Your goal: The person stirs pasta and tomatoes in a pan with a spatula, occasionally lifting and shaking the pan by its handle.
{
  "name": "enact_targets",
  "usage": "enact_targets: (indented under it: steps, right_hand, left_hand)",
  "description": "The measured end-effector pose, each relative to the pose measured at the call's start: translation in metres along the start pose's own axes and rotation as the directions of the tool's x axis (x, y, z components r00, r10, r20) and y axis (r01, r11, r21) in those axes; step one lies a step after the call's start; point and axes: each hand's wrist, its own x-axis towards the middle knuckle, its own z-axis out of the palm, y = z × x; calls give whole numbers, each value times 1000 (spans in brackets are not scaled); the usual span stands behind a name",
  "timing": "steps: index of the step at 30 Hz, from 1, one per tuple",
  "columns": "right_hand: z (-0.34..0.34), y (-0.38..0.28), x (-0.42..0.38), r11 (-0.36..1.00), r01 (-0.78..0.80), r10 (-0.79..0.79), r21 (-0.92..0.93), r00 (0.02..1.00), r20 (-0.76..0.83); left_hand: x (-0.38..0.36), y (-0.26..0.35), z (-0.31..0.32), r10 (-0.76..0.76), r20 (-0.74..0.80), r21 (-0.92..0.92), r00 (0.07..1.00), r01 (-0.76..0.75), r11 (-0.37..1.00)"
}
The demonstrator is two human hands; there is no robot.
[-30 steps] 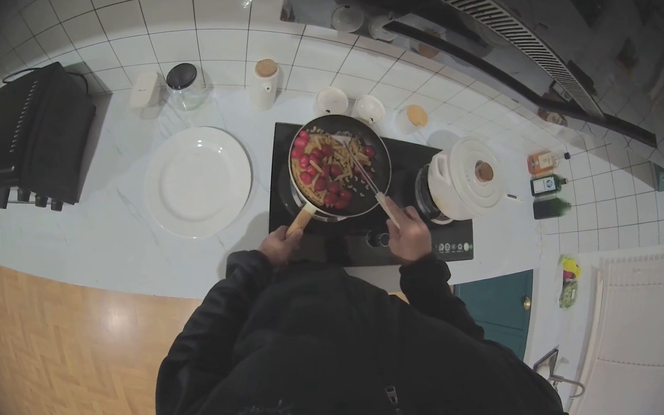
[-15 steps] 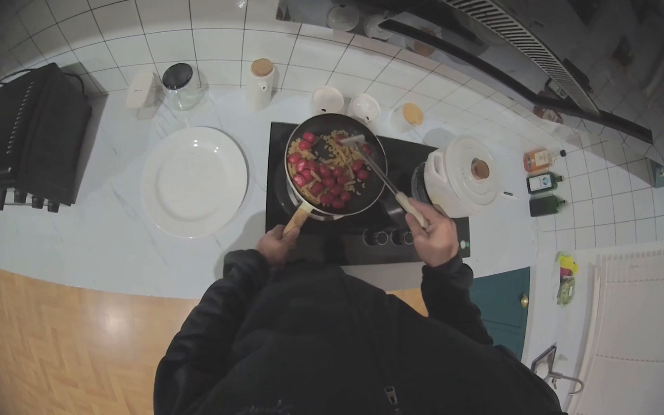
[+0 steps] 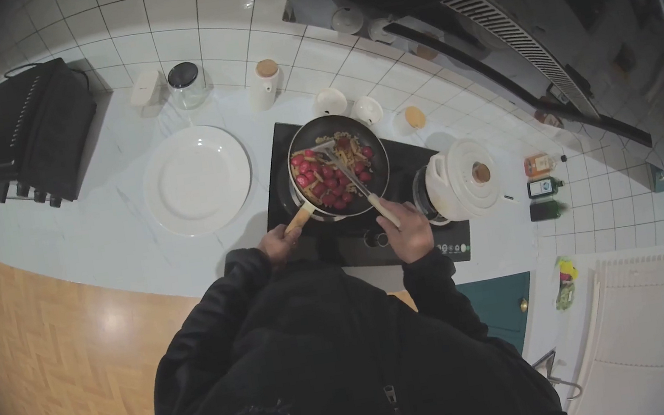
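Observation:
A dark frying pan (image 3: 379, 174) rests on the black stove top (image 3: 278, 190). In it lie red chopped pieces (image 3: 337, 194), which look like tomato or radish, among small yellowish bits (image 3: 350, 143). My left hand (image 3: 276, 244) is closed round the pan's wooden handle (image 3: 300, 216). My right hand (image 3: 409, 232) grips the pale handle of a spatula (image 3: 360, 183), whose head is down in the food near the pan's middle.
To the left is a large white plate (image 3: 199, 180), with a black toaster oven (image 3: 30, 137) beyond it. A white lidded pot (image 3: 465, 179) stands right of the pan. Behind are small white bowls (image 3: 330, 102) and a cork-topped jar (image 3: 266, 84). The range hood (image 3: 523, 50) overhangs the back right.
My right hand has moved left with the spatula, and its head has shifted left through the food. My left hand stays on the pan handle.

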Motion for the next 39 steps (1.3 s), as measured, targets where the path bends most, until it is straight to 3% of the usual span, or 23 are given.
enact_targets:
  steps: [3,9,13,15,18,24,27,30,33,36,39]
  right_hand:
    - [-27,-3,-1,995,-33,29,95,998,50]
    - [-88,-5,-7,984,-59,65,171,998,-24]
    - [-133,1,-19,955,-210,194,209,976,94]
    - [-149,-4,-23,928,-321,287,191,940,187]
    - [-149,-5,-28,925,-366,329,98,904,273]
    - [-112,2,-26,953,-301,299,-24,933,199]
    - [-110,7,-29,957,-287,289,-34,942,172]
    - [-126,14,-36,917,-345,314,200,934,171]
    - [-138,8,-46,875,-378,363,303,926,105]
    - [-146,5,-62,842,-385,400,378,916,43]
    - [-145,17,-80,830,-279,380,484,917,-124]
  left_hand:
    - [-4,6,-2,-27,15,-25,1000,28,999]
    - [-6,7,-1,-62,43,-74,997,65,995]
    - [0,1,1,-23,26,-63,999,24,998]
    - [2,-2,2,-2,14,-65,1000,3,998]
    - [-1,0,1,-15,18,-74,1000,17,997]
    - [-1,1,2,-5,-1,-73,1000,5,997]
    - [-9,16,-3,-83,38,-69,996,85,994]
    - [-23,39,-7,-78,126,-70,989,88,994]
    - [-44,63,-7,-106,84,72,991,100,992]
    - [-58,43,-7,39,109,41,993,-44,998]
    - [-90,60,-13,1,116,-32,993,3,999]
